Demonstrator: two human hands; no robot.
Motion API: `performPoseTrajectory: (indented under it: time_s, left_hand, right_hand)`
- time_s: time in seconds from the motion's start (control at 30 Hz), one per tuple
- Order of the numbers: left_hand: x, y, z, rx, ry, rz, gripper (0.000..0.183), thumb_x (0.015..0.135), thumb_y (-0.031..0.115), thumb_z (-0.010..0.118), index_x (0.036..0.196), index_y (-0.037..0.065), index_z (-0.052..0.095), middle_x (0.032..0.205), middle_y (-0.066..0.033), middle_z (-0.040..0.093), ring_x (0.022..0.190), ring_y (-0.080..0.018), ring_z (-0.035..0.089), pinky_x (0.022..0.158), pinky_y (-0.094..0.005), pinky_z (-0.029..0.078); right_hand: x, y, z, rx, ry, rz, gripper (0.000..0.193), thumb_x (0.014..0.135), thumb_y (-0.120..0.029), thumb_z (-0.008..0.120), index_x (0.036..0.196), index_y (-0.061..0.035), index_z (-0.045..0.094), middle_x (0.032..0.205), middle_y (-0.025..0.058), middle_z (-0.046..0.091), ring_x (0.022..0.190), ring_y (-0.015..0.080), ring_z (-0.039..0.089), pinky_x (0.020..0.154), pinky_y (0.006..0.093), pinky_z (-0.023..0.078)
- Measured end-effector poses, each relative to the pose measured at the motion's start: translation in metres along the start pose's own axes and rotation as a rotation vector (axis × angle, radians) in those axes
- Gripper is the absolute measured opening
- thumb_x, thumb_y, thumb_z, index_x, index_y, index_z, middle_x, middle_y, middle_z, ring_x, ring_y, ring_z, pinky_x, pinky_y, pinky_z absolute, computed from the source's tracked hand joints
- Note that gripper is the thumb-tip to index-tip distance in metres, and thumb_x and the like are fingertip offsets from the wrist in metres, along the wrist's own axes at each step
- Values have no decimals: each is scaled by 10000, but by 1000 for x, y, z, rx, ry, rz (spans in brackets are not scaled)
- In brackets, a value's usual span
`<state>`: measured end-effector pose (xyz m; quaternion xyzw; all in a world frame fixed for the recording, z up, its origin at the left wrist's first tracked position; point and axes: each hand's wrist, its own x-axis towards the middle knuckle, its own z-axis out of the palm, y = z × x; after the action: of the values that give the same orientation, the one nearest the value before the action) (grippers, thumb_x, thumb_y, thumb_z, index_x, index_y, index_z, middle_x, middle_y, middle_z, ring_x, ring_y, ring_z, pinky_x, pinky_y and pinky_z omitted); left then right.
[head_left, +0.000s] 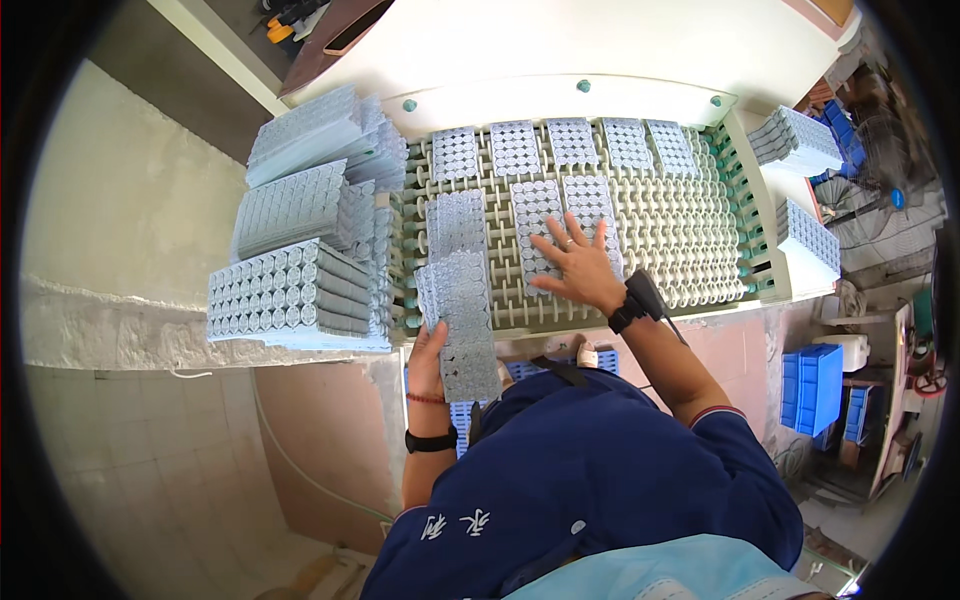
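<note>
My left hand point(428, 362) grips the left edge of a small stack of grey panels point(466, 325) patterned with round discs, perhaps circuit board panels. The stack is tilted in front of my body, its far end over the near edge of a roller conveyor point(675, 240). My right hand point(583, 268) is open, fingers spread over two similar panels, a left one point(536, 205) and a right one point(587, 195), lying side by side on the rollers. Its palm hides part of them. Another panel point(457, 220) lies just beyond the held stack.
A row of several panels point(515, 148) lies along the conveyor's far side. Tall panel stacks point(290, 290) stand left of it, smaller stacks point(808, 238) on the right ledge. A white machine cover point(560, 50) rises behind. Blue crates point(812, 388) and a fan point(890, 165) are at right.
</note>
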<state>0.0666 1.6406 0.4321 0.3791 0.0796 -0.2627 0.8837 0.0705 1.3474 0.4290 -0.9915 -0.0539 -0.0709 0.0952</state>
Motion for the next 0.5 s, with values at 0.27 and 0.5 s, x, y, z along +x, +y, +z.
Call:
performPoseTrajectory:
  time_s: [0.27, 0.5]
  left_hand:
    - [-17, 3, -10, -34, 81, 55, 355, 901, 131, 518, 1232, 18, 463, 1135, -118, 575, 981, -243, 587, 841, -362, 483]
    - [-25, 10, 6, -71, 101, 49, 330, 899, 108, 519, 1208, 0, 477, 1123, -114, 583, 987, -234, 585, 851, -359, 476]
  right_hand:
    - [8, 5, -1, 19, -51, 3, 752, 790, -663, 443, 1379, -208, 338, 1443, 210, 223, 1351, 367, 168, 1000, 672, 24]
    - [38, -37, -9, -11, -16, -105, 816, 777, -597, 529, 1372, -79, 320, 1420, 221, 266, 1346, 360, 185, 1046, 601, 75]
